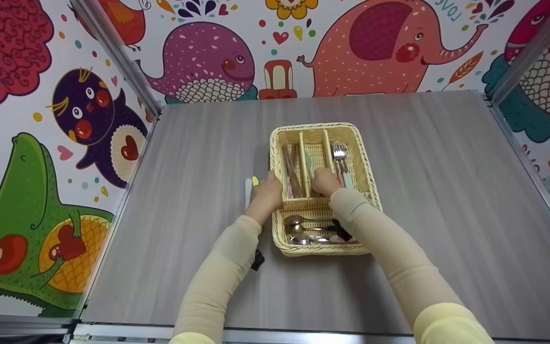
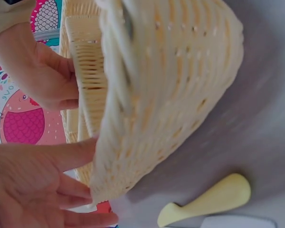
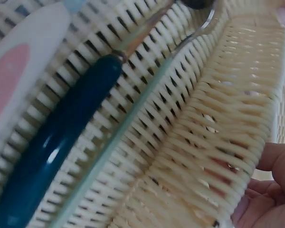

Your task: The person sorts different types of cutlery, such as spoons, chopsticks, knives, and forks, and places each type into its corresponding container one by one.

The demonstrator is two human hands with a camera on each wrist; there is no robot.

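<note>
A cream woven basket (image 1: 282, 246) with several compartments stands on the table. Fairly straight, my left hand's (image 1: 268, 193) fingers rest at its left rim, with the thumb touching the wicker in the left wrist view. Inside the middle compartment is my right hand (image 1: 326, 181), fingers bent down beside a pale teal piece (image 1: 309, 160); the divider hides whether they grip it. Chopsticks (image 1: 293, 169) lie in the left compartment and forks (image 1: 339, 152) in the right one. Spoons (image 1: 296, 228) fill the front; a dark teal handle (image 3: 61, 142) shows there in the right wrist view.
On the table left of the basket lie a pale yellow handle (image 2: 209, 199) and a white piece (image 2: 237, 222), side by side. Printed cartoon panels (image 1: 198, 62) wall the grey table (image 1: 198, 157) at the back and sides. A metal rail (image 1: 303, 337) runs along the front.
</note>
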